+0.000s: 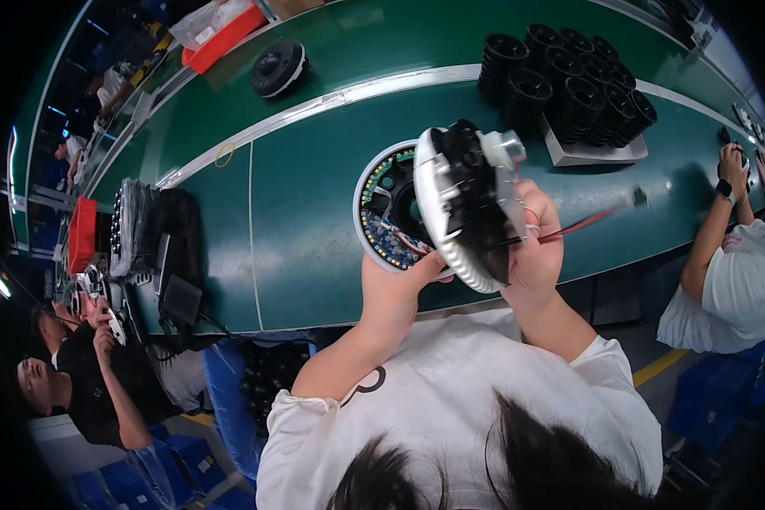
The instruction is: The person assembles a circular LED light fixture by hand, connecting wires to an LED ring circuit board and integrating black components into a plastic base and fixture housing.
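Now | one left hand (393,293) grasping one round housing (372,228) | one right hand (540,265) grasping one black-and-white assembly (461,200)

Bare forearms (345,360) forward, left grip (393,293) clasped, thumb (424,269) outstretched, right grip (537,255) higher, fingers (537,201) curled

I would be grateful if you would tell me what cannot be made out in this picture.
In the head view:
Right side of the round housing: hidden behind the white-and-black piece.
Most fingers of the left hand: hidden by the housing.
Tips of the wires: blurred.
Small parts on the circuit board: too small to identify.
Co-worker on the right: partly cut off by the dark rim.
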`<state>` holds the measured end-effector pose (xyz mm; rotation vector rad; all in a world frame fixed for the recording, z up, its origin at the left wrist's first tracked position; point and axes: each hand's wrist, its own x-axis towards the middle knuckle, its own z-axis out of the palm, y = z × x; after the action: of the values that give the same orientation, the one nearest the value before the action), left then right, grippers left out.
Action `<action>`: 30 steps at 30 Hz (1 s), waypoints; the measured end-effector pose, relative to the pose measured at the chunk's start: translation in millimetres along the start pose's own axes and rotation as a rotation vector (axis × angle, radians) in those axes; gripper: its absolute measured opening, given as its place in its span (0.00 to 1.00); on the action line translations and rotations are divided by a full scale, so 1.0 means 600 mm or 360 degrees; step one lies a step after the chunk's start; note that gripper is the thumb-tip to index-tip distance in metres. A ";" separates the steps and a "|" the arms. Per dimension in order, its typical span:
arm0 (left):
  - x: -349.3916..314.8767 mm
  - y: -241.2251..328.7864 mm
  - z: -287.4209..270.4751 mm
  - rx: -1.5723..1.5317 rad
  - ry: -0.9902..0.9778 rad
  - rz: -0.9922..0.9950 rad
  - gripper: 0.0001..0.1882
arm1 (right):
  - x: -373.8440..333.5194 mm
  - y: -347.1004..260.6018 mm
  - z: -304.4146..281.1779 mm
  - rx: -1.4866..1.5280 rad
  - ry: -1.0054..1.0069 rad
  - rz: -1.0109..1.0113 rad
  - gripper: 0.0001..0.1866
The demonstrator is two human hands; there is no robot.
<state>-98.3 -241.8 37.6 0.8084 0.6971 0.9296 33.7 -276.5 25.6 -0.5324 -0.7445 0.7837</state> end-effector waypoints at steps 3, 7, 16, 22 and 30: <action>0.006 -0.019 -0.011 0.0086 -0.0011 0.0016 0.25 | 0.008 0.004 -0.003 -0.0068 -0.0017 0.0014 0.13; 0.000 -0.014 -0.013 0.0147 0.0041 -0.0037 0.25 | 0.012 0.017 -0.013 -0.0421 -0.0216 -0.0196 0.17; -0.003 -0.010 -0.004 0.0143 -0.0063 -0.0048 0.18 | 0.007 0.020 -0.004 -0.0924 -0.0107 -0.0398 0.17; -0.006 -0.010 -0.010 0.0143 -0.0118 0.0079 0.21 | 0.024 -0.006 0.001 -0.0871 -0.0104 -0.0002 0.24; 0.005 -0.013 -0.008 0.0211 -0.0020 0.0154 0.30 | 0.019 0.018 -0.039 -0.1234 -0.0572 -0.0296 0.36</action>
<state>-97.9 -240.5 28.2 0.9719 0.7192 0.9719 52.3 -264.7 8.2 -1.0109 -1.4265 0.3946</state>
